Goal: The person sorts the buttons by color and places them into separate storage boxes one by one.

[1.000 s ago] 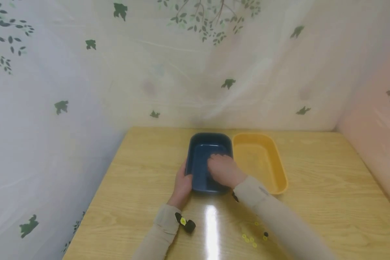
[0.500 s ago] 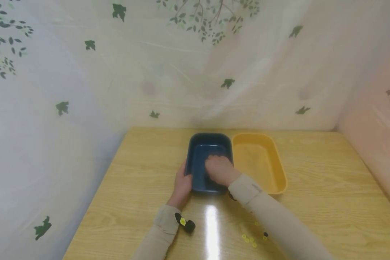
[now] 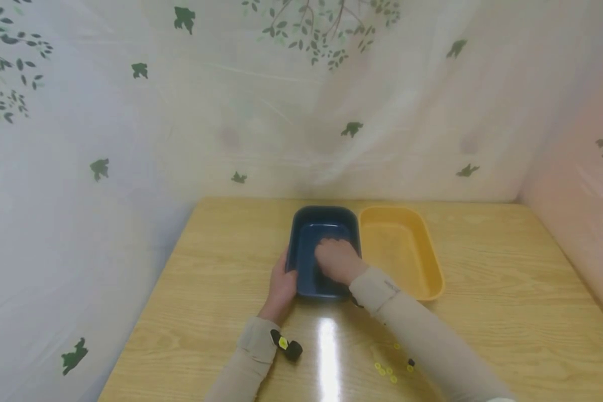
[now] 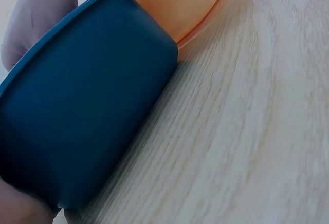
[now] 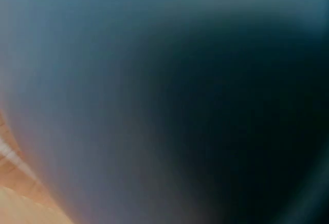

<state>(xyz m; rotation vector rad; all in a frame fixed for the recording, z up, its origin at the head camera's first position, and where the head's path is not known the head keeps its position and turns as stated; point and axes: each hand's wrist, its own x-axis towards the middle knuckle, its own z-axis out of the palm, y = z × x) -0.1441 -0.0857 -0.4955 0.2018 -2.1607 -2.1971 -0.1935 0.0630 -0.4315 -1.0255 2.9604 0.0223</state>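
Note:
A dark blue rectangular tub (image 3: pixel 305 251) stands on the table, its near side facing me. My left hand (image 3: pixel 282 287) grips its left side near the front corner, with the thumb toward the front. In the left wrist view the outer wall of the blue tub (image 4: pixel 87 90) fills the left half, with a bit of a hand (image 4: pixel 20 206) at its lower edge. My right hand (image 3: pixel 339 260) is down inside the tub, knuckles up and fingers bent under. Its fingertips are hidden, so whatever they touch or hold does not show. The right wrist view is a dark blur close to the tub.
A yellow tub (image 3: pixel 427 259) stands against the blue one on its right. Several small yellow rings (image 3: pixel 382 372) and a small black piece (image 3: pixel 411 362) lie on the table (image 3: pixel 507 312) near the right forearm. A leaf-printed curtain (image 3: pixel 281 123) hangs behind.
My right hand has shifted slightly to the left inside the blue tub, its forearm following. The left hand and both tubs stay where they were.

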